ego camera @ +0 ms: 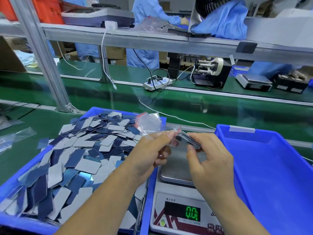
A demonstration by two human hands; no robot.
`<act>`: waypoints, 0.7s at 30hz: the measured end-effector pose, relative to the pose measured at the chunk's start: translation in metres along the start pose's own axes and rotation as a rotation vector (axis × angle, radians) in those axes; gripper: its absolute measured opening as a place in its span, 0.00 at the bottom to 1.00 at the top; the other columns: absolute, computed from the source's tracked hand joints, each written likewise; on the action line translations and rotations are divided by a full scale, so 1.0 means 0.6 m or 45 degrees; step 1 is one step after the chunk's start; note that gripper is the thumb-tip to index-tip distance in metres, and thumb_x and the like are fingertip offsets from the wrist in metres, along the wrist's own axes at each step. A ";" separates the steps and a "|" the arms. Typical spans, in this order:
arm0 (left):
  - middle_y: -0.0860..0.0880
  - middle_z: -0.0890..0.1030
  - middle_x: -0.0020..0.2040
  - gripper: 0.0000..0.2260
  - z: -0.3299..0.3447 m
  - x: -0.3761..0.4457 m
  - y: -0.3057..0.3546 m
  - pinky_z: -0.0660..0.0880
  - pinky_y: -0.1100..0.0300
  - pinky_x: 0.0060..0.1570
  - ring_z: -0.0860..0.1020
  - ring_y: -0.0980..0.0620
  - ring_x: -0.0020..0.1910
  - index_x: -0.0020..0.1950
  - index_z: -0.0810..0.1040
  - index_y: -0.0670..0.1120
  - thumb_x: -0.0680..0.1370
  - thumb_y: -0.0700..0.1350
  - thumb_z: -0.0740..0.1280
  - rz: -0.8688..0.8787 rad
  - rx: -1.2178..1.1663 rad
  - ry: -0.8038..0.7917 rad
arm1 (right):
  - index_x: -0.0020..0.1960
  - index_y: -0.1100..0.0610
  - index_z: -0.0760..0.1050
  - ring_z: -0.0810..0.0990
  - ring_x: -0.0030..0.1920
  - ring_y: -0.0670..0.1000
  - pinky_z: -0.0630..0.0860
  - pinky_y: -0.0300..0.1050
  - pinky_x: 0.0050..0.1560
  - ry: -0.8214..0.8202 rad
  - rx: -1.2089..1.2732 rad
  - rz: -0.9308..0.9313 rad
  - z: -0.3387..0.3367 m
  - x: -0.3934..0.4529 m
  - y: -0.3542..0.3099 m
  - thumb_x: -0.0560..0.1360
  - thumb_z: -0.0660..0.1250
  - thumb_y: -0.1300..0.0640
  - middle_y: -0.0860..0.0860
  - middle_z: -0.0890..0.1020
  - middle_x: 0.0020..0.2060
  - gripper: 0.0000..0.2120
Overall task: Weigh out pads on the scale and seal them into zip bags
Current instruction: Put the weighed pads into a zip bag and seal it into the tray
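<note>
Head view, left tray [10, 187] heaped with pads [88, 150], left hand [149, 150] pinching zip bag [149, 123], right hand [208, 155] gripping pad stack [189, 139]

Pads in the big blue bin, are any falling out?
Yes. The pads are heaped above the bin, and a few hang over its far left rim, near loose clear bags on the green table.

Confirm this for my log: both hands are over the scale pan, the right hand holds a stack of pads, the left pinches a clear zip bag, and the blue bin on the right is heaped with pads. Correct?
One thing is wrong: the blue bin on the right holds no pads that the head view shows. The heap lies in the left bin. The rest stands: the right hand holds the stack of pads, and the left hand pinches the zip bag over the scale pan.
</note>
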State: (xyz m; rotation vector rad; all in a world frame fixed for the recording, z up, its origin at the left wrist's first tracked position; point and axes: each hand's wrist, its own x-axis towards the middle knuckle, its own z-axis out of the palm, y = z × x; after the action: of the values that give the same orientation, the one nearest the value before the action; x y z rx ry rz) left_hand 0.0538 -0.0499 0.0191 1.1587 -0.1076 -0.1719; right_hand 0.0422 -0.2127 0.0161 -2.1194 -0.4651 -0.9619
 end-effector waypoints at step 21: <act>0.51 0.75 0.35 0.08 0.004 -0.004 0.001 0.61 0.68 0.26 0.66 0.59 0.29 0.45 0.87 0.50 0.68 0.49 0.76 0.099 0.107 -0.041 | 0.47 0.46 0.84 0.84 0.43 0.48 0.79 0.40 0.42 -0.537 0.789 0.664 -0.040 0.039 -0.001 0.72 0.73 0.70 0.49 0.87 0.42 0.18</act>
State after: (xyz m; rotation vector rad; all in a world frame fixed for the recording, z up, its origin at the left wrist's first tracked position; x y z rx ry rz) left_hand 0.0512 -0.0514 0.0207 1.2335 -0.1896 -0.1183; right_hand 0.0452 -0.2300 0.0445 -1.7171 -0.3270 -0.0456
